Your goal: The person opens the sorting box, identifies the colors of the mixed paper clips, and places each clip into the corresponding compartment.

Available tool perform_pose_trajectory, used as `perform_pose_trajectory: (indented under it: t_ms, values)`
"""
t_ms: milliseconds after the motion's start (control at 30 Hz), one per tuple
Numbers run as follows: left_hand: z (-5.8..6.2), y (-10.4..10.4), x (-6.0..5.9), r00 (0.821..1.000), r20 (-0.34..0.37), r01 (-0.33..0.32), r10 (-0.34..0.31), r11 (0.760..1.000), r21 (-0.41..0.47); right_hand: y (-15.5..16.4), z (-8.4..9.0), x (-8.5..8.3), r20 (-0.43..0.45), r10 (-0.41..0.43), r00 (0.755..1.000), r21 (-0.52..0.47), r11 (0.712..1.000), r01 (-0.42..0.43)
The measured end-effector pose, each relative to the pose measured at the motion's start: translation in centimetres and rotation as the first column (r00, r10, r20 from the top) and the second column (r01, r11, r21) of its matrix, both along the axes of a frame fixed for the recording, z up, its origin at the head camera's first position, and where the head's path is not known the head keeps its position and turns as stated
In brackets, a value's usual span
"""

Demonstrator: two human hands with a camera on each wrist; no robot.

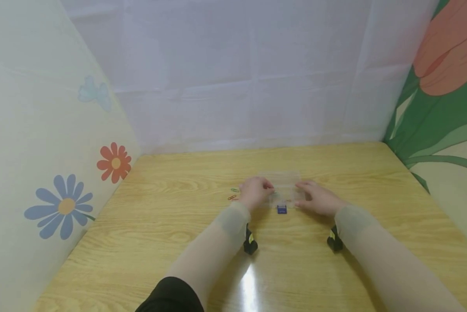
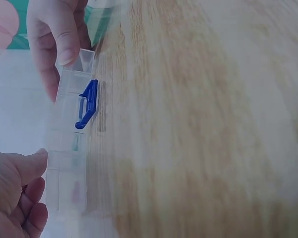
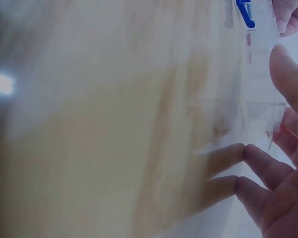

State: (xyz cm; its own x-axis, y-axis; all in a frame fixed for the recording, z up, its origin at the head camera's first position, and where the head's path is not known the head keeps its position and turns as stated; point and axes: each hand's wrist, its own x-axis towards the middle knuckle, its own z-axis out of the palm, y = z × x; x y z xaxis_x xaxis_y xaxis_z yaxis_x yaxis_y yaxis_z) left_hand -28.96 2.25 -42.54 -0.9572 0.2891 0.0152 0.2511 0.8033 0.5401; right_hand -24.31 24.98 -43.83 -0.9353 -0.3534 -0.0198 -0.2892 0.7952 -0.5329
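A clear plastic compartment box [image 1: 280, 177] with a blue latch [image 1: 282, 209] lies on the table, its latch facing me. Over its left part is my left hand [image 1: 253, 192], fingers curled and thumb near the fingertips; whether it pinches something small is hidden. My right hand [image 1: 322, 199] holds the box's right end, the thumb [image 2: 68, 55] on the near top corner and fingers reaching round the far side. Small coloured bits show faintly through the box wall. Just left of my left hand lie a green paper clip [image 1: 235, 190] and a red paper clip [image 1: 232, 197].
The wood-grain table [image 1: 171, 216] carries the box and clips. A white cloth backdrop [image 1: 233, 86] hangs behind, with flower-printed panels at left and right. Black wrist mounts [image 1: 250, 242] sit under both forearms.
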Motion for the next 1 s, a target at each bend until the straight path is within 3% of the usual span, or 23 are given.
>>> perform_pose_trajectory:
  t_ms: [400, 733, 1000]
  values:
    - [0.1, -0.8, 0.5, 0.999, -0.022, 0.042, -0.041, 0.999, 0.033, 0.0, -0.1, 0.0, 0.005, 0.001, 1.000, -0.011, 1.000, -0.001]
    - [-0.2, -2.9, 0.5, 1.000, -0.006, 0.020, -0.019, 0.997, 0.081, 0.0, -0.2, -0.1, 0.007, 0.007, 1.000, -0.012, 1.000, -0.007]
    - [-0.3, -4.5, 0.5, 0.999, -0.048, 0.017, -0.014, 0.997, 0.072, 0.0, 0.0, 0.2, 0.007, 0.009, 1.000, -0.017, 1.000, -0.009]
